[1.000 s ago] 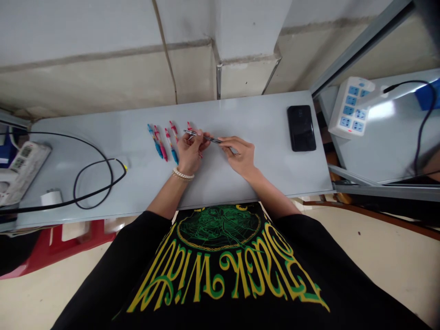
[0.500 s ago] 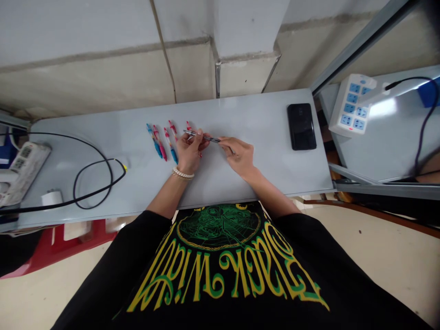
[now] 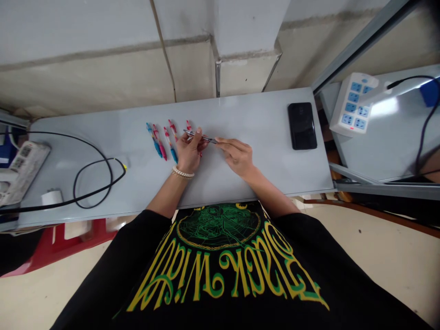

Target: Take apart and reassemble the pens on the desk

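Between my hands, above the table, is a slim dark pen with a silvery end (image 3: 206,138). My left hand (image 3: 189,151), with a pale bracelet at the wrist, pinches its barrel between thumb and fingers. The fingertips of my right hand (image 3: 238,155) are closed at the pen's right end. Left of my left hand lie several pens side by side, among them a blue pen (image 3: 154,141) and a pink pen (image 3: 160,143). One red-tipped pen (image 3: 189,124) is partly hidden behind my left hand.
A black phone (image 3: 302,126) lies at the right of the grey table (image 3: 271,169). To the left are a looped black cable (image 3: 109,178), a white charger (image 3: 52,197) and a power strip (image 3: 25,172). Another white power strip (image 3: 352,104) stands on the neighbouring surface. A wall rises behind.
My right hand's fingers have shifted slightly left along the pen and straightened somewhat. My left hand stays in nearly the same place.
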Demonstrator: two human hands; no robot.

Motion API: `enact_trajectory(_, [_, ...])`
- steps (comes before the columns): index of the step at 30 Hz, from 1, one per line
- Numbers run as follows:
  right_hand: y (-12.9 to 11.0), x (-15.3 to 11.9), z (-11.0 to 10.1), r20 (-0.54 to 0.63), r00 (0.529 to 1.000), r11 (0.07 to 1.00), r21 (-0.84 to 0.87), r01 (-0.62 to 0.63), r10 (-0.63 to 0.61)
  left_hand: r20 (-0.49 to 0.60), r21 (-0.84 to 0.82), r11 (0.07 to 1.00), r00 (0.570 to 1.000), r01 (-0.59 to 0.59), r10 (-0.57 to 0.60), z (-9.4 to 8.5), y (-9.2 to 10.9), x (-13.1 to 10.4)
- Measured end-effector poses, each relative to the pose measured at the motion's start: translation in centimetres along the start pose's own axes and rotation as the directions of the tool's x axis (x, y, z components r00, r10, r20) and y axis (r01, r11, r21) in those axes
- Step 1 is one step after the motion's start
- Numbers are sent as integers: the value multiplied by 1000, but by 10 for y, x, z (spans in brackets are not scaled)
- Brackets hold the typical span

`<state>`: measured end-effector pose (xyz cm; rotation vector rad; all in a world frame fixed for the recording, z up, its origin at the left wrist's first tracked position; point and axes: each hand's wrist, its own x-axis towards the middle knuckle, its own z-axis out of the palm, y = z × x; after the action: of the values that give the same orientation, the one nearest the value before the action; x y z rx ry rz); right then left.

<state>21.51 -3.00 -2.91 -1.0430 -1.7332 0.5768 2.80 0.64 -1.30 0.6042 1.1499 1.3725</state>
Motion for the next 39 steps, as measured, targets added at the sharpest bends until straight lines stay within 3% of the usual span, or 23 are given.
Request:
enact_trajectory(7, [-7,3,0,-18,991,991,-16,-134,134,96,-58,998,995,-35,40,5,6,-8])
enact_trajectory(10, [-7,4,1,-27,984,985,14,-173,174,90,-57,997,995,-42,47,6,7,-10])
enact_trajectory(15, [-6,5,2,4,989,989,-18,-147,147,33,-40,999,999,-36,38,6,7,-9])
enact_trajectory(29, [-3,4,2,20,1000,997,-79,-5,6,34,-4,999,998,-52,52,4,4,-6])
enact_trajectory(39, [-7,4,1,41,999,996,-84,-31,35,37,-17,999,998,-43,43,8,5,-7])
